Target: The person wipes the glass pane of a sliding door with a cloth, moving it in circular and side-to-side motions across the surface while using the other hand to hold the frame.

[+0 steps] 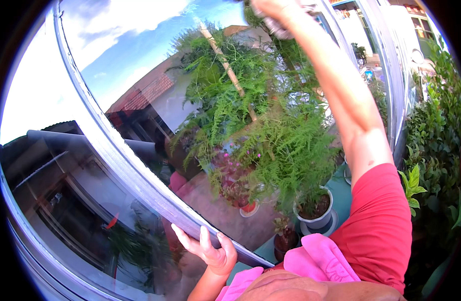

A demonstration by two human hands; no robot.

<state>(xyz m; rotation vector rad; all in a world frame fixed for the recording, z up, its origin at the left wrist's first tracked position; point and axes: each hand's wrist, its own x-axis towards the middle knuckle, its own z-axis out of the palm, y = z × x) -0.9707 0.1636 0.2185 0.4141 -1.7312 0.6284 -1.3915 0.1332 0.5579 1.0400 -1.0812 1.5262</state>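
Observation:
My left hand (pixel 211 250) rests with spread fingers against the metal window frame (pixel 140 175), low in the picture. My right arm reaches up across the large glass pane (pixel 140 75). At the top edge, my right hand (pixel 275 7) is partly cut off by the picture's rim, with a crumpled greyish cloth (pixel 279 28) at it against the glass. How the fingers lie on the cloth is hidden. Behind the pane stands a feathery green potted plant (pixel 290 150) beside a slanted wooden pole (pixel 230 71). The glass carries reflections of sky and a tiled roof.
Behind the glass, a white plant pot (pixel 315 210) and a dark pot (pixel 287 242) stand on a greenish ledge (pixel 341 188). A red pot (pixel 248 208) with a small plant is further back. Leafy bushes (pixel 433 150) grow close on my right, beside more window frames (pixel 392 75).

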